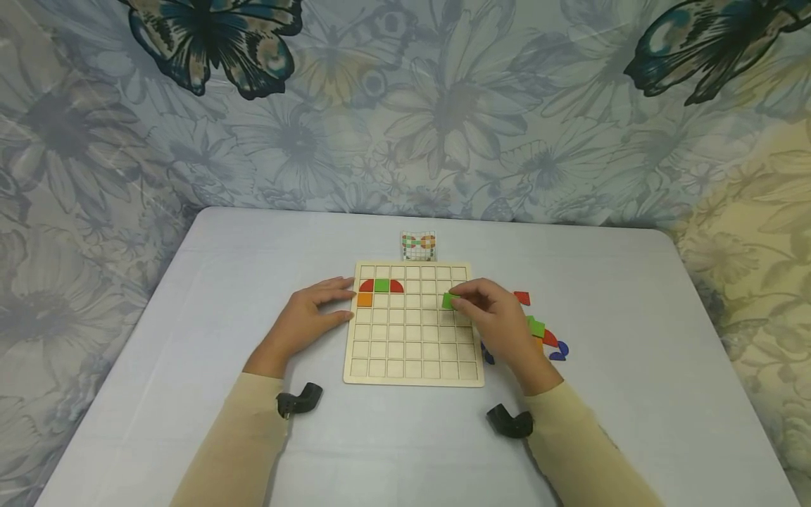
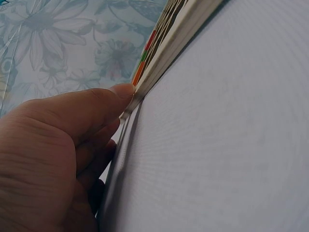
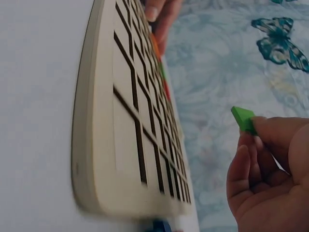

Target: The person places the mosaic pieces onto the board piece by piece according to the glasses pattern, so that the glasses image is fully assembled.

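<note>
A wooden grid board (image 1: pixel 415 350) lies on the white table. In its upper left cells sit a red quarter-round piece (image 1: pixel 367 286), a green square (image 1: pixel 381 285) and another red quarter-round (image 1: pixel 396 286), with an orange square (image 1: pixel 365 300) below the first. My left hand (image 1: pixel 307 318) rests at the board's left edge, its thumb and fingertips touching the rim. My right hand (image 1: pixel 500 320) pinches a green square tile (image 3: pixel 244 119) between thumb and fingers, above the right side of the board. The tile is held up off the board in the right wrist view.
A small pattern card (image 1: pixel 419 246) stands behind the board's far edge. Right of the board lie loose pieces, partly behind my right hand: a red piece (image 1: pixel 522 298), a green one (image 1: pixel 536 327), a red quarter-round (image 1: pixel 550 339) and several blue ones (image 1: pixel 562 348).
</note>
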Tool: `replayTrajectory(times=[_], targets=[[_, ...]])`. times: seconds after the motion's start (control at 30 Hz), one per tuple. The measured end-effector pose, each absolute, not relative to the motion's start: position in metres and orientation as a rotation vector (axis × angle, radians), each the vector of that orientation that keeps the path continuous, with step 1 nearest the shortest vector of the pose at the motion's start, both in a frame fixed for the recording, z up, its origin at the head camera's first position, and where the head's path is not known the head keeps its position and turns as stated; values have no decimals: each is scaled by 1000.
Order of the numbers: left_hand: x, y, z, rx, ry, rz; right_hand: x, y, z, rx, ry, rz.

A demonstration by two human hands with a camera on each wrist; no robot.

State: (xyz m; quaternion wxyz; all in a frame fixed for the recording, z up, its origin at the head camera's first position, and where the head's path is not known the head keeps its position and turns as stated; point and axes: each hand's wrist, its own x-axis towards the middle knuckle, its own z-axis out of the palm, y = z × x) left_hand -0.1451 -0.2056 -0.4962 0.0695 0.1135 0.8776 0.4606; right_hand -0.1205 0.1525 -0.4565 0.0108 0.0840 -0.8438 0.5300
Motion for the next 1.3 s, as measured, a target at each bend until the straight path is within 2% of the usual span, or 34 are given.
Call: replayTrajectory(times=[0.3, 0.67, 1.1, 1.3], targets=[[-145, -205, -495, 338, 2642, 1382, -136, 116, -463, 331, -2657, 1685], [-145, -207, -496, 344, 2639, 1384, -156, 84, -481, 277, -2775, 1718], [-145, -207, -496, 348, 2652, 1378, -156, 77, -484, 342, -2857, 1571], [-146, -206, -496, 355, 2648, 1377, -155, 78, -486, 290, -2817, 1571]])
